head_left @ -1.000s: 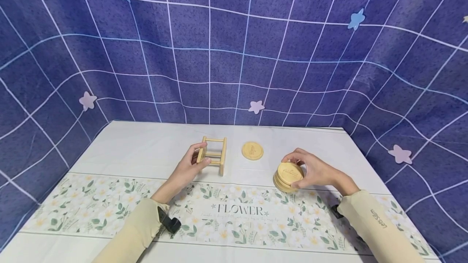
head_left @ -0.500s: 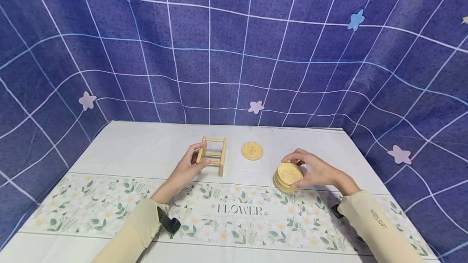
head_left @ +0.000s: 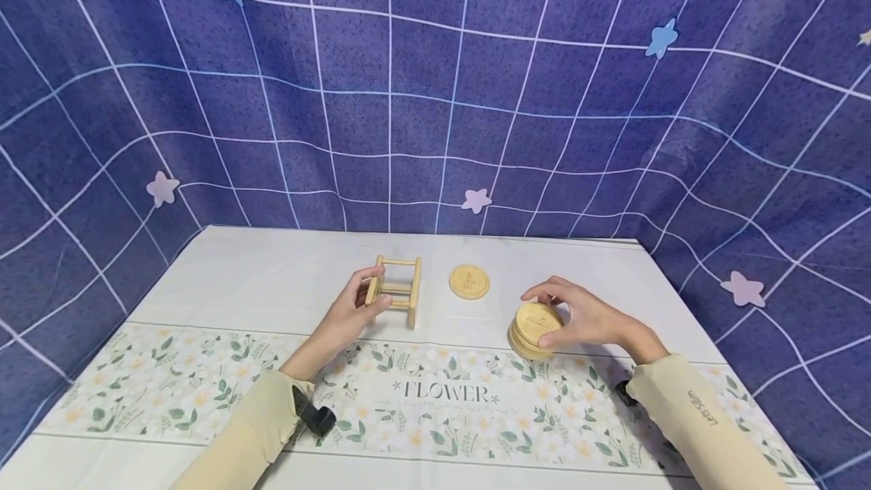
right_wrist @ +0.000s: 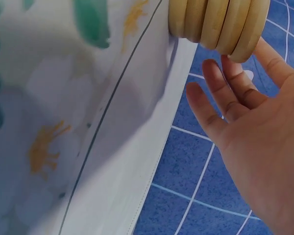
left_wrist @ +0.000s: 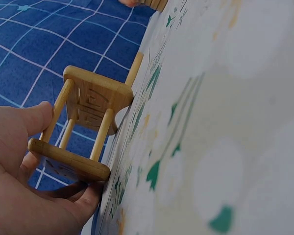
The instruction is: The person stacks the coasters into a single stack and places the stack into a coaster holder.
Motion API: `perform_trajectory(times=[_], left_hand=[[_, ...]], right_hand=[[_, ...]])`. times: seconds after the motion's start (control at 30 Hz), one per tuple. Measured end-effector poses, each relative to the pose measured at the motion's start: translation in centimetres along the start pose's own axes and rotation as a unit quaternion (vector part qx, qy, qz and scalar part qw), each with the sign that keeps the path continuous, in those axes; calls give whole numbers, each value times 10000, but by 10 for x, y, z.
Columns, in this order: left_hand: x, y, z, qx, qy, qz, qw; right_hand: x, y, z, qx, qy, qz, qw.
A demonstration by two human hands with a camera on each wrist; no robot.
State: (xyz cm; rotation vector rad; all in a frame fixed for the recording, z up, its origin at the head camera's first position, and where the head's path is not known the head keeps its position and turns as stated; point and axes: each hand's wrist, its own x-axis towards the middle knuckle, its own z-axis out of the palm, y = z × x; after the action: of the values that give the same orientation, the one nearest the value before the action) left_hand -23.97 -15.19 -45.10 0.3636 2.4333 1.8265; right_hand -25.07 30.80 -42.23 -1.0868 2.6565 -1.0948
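A small bamboo coaster holder (head_left: 415, 289), with two slatted ends joined by round rods, stands on the table at centre-left. My left hand (head_left: 350, 316) grips its left end between thumb and fingers; in the left wrist view the thumb (left_wrist: 41, 116) lies by a rod. To the right, a slightly uneven stack of round wooden coasters (head_left: 527, 346) stands on the table. My right hand (head_left: 581, 316) pinches the top coaster (head_left: 537, 317) by its rim, thumb in front and fingers behind. In the right wrist view several coasters (right_wrist: 213, 22) show edge-on, other fingers hanging beside them.
A single round coaster (head_left: 469, 281) lies flat between the holder and the stack. A white cloth with a flower-print band (head_left: 442, 429) covers the table. A blue gridded curtain (head_left: 435, 134) hangs behind and at both sides.
My right thumb and fingertips have shifted very slightly left over the top coaster. My left hand and the holder have stayed still.
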Motion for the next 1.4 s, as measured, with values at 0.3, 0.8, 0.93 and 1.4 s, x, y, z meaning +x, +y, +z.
perform_trajectory(times=[0.3, 0.8, 0.93, 1.4], left_hand=[[-1, 0, 0, 37, 24, -32, 10000], [-2, 2, -1, 76, 29, -32, 10000], [-2, 3, 0, 82, 52, -80, 9999], [-1, 3, 0, 71, 71, -106, 9999]], right_hand=[[8, -7, 0, -283, 274, -32, 9992], [27, -27, 4, -539, 961, 43, 9939], [30, -29, 5, -591, 1027, 137, 9929], [43, -42, 10, -646, 1105, 404, 9910]])
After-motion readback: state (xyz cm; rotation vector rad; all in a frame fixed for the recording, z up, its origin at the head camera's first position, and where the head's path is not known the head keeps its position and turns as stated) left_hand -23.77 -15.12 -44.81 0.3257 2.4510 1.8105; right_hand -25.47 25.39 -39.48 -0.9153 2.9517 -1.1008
